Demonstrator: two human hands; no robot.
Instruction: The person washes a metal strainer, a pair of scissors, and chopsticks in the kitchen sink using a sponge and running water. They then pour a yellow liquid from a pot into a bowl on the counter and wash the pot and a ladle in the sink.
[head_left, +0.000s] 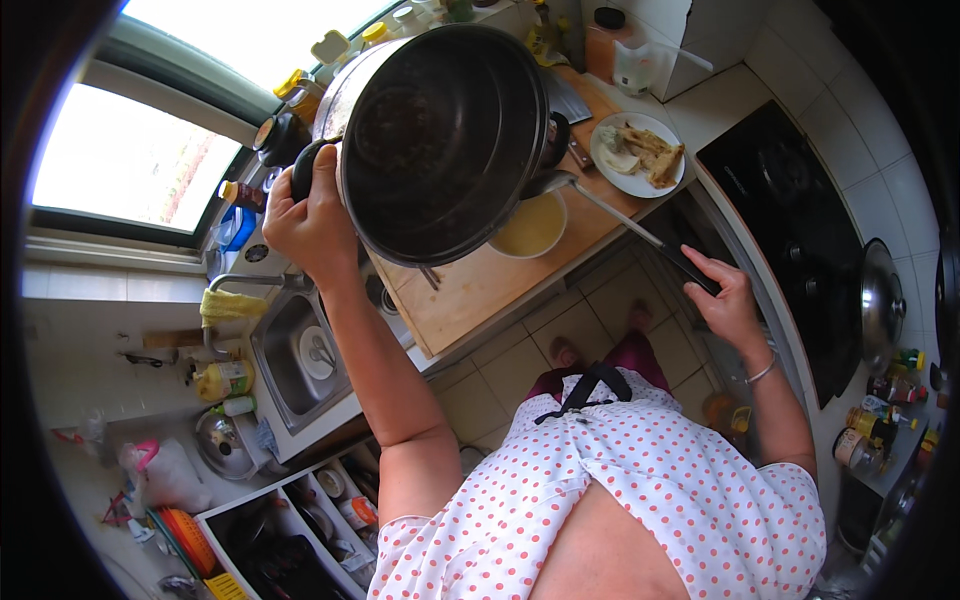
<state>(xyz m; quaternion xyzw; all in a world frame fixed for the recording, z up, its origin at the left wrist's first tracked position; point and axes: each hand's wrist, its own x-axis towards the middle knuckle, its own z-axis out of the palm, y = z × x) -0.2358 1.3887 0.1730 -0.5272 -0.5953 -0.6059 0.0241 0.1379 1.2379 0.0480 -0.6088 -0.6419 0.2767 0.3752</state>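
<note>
A large dark-lined cooking pot (442, 142) is raised and tipped in my left hand (319, 217), whose fingers close around its black side handle. The pot's lower rim hangs over a white bowl (529, 225) of pale yellow liquid, and part of the bowl is hidden behind it. In my right hand (716, 292) is the black handle of a metal ladle (611, 214); the ladle's head is at the pot's rim, above the bowl. The bowl stands on a wooden board (450, 307). To its right a white plate (664, 184) holds pieces of cooked food.
A cleaver (568, 101) lies on the board behind the pot. Steel sink (289, 397) with a faucet (247, 281) at left, holding a small dish. At right are a black cooktop (795, 225) and a pot lid (879, 307). Jars and bottles line the window side; an open drawer (281, 487) is lower left.
</note>
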